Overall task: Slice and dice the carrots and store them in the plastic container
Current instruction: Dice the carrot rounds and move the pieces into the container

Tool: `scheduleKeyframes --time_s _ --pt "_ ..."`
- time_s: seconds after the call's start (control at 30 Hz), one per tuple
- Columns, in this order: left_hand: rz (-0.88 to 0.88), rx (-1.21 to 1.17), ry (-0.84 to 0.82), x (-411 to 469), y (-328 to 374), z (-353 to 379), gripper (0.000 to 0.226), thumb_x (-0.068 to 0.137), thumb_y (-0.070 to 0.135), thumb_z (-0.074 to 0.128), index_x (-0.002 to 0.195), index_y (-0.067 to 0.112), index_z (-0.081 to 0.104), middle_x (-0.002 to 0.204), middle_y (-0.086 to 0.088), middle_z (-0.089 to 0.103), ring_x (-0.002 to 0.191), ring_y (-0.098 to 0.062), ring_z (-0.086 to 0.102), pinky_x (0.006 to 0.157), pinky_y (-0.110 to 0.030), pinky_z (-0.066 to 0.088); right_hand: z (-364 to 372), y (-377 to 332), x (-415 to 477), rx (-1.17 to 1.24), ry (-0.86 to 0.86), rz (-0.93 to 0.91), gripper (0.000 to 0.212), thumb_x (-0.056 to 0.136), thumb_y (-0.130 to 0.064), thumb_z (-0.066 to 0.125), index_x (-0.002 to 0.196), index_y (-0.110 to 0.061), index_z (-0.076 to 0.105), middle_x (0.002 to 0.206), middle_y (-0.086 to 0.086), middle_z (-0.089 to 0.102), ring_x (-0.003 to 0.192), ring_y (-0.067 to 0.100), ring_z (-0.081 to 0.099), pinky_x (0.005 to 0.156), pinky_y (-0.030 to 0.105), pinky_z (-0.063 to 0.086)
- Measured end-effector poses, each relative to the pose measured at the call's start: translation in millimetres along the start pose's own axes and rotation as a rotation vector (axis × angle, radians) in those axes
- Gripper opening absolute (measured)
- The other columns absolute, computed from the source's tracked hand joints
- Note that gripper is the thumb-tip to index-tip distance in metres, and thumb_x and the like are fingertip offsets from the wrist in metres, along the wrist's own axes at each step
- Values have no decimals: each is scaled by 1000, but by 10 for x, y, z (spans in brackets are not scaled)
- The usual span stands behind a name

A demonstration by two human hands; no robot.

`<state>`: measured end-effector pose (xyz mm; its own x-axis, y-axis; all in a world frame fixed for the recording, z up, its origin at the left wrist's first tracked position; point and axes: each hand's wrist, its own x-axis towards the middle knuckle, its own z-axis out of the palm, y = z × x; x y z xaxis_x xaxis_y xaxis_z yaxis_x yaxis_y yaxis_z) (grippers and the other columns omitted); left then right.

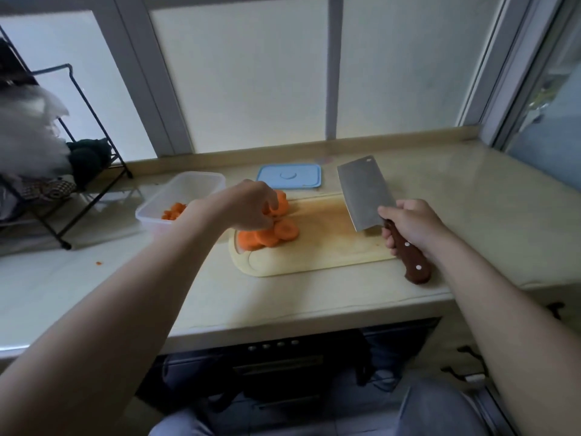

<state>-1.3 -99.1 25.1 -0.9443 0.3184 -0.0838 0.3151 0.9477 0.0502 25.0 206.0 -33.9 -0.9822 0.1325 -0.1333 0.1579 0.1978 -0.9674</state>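
A pile of orange carrot slices [276,232] lies on the left end of a pale wooden cutting board [323,247]. My left hand [248,204] curls over the pile and holds several slices in its fingers. My right hand [408,226] grips the brown wooden handle of a cleaver [364,193], whose blade is lifted over the board's right end. The clear plastic container [188,190] stands left of the board with a few carrot pieces [173,211] inside. Its blue lid [289,176] lies flat behind the board.
A black wire rack [85,158] with dark vegetables and white plastic bags stands at the left on the counter. One small carrot scrap [98,263] lies on the counter. Frosted windows line the back; the counter's front edge runs below the board.
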Motion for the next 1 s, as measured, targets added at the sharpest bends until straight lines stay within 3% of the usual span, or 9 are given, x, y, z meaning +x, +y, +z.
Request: scheduleKeyframes --time_s 0.1,0.23,0.43,0.57,0.77,1.0 --pt "-24 29 31 -10 -10 46 10 86 28 60 91 26 68 88 -2 57 77 -22 59 60 -32 49 10 -6 -3 1 -3 2 15 102 -17 60 92 -9 53 59 12 53 39 20 49 40 27 44" --pt "-20 56 80 13 19 97 12 90 27 57 95 25 68 88 -3 56 77 -22 58 55 -28 39 7 -7 2 -10 5 6 19 102 -18 61 87 -9 53 60 13 55 40 20 49 41 27 45" --pt "-35 -37 220 127 -82 66 16 85 31 60 100 28 63 87 3 59 75 -15 58 59 -31 48 -5 11 15 15 7 -3 18 102 -20 60 88 -10 55 61 12 55 41 21 50 42 28 45" --pt "-51 -114 190 199 -81 63 9 81 23 62 88 24 68 83 3 63 74 -15 60 59 -30 49 -8 21 20 23 7 -14 17 102 -20 60 90 -9 55 60 12 55 40 20 50 41 28 45" --pt "-23 -58 158 209 -59 88 17 84 23 64 101 24 68 85 7 56 75 -10 53 58 -25 42 -32 40 32 39 1 -24 19 101 -21 61 86 -9 55 59 12 56 42 22 51 43 28 45" --pt "-23 -107 142 214 -72 111 21 81 23 65 102 27 64 88 6 57 76 -11 54 56 -23 37 -24 28 11 48 3 -29 18 102 -20 60 88 -9 57 62 12 56 42 21 51 42 28 45"
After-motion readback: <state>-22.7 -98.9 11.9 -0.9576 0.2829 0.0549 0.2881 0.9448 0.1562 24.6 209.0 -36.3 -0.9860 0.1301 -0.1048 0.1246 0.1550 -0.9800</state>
